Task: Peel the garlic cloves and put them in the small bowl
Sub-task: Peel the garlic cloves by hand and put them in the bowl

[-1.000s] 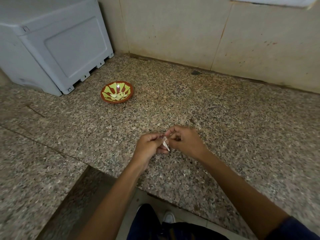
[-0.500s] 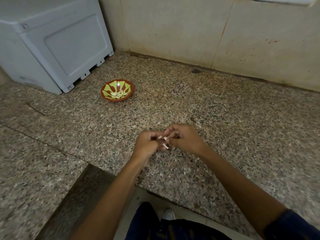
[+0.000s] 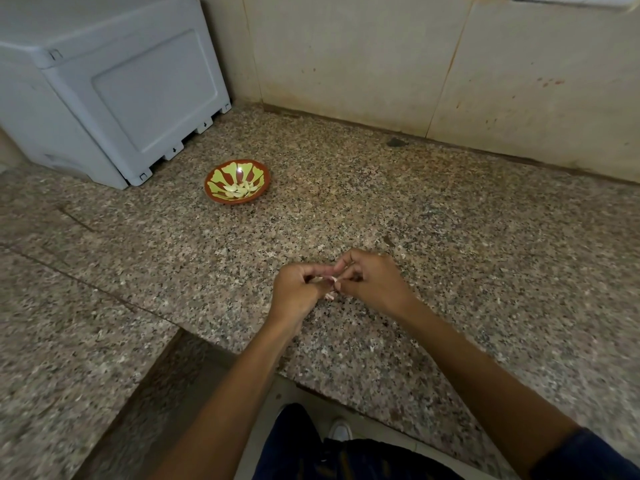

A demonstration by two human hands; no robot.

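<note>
Both hands, left hand [image 3: 298, 289] and right hand [image 3: 374, 285], pinch a small pale, papery-skinned garlic clove [image 3: 330, 280] between them.

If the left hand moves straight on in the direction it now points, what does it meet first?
The left hand points toward the right hand, so it would probably meet the small pale garlic clove pinched between them, then that hand's fingertips. Depth is unclear.

One head-worn wide-angle view looks forward and down over a counter [image 3: 450, 237] toward the wall [image 3: 346, 57], hands [image 3: 298, 289] close below centre, bowl [image 3: 212, 188] farther off at left.
</note>
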